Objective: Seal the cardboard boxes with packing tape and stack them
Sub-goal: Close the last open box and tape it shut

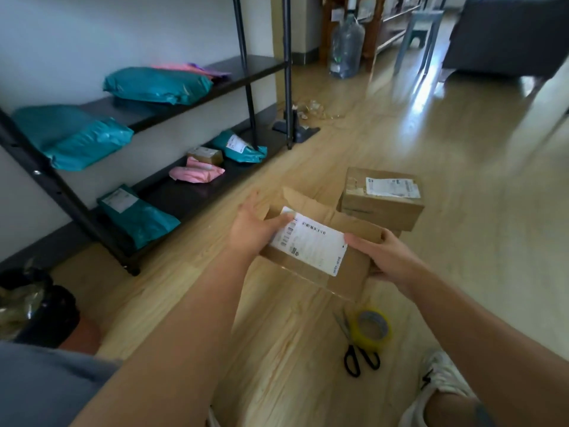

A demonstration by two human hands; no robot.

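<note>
A cardboard box (354,269) with a white shipping label on top is held above the wooden floor between both hands. My left hand (251,228) grips its left end, thumb lying on the label. My right hand (381,254) grips its right end, fingers curled under the edge. A far flap of the box stands open behind the label. A second cardboard box (381,208), shut and labelled, sits on the floor just behind to the right. A roll of yellow packing tape (374,329) lies on the floor below the held box, beside black-handled scissors (357,349).
A black metal shelf rack (197,192) on the left carries teal and pink mailer bags and a small box. A black bin bag (34,306) sits at the lower left. My shoe (440,377) is at the lower right. A water jug and stool stand far back.
</note>
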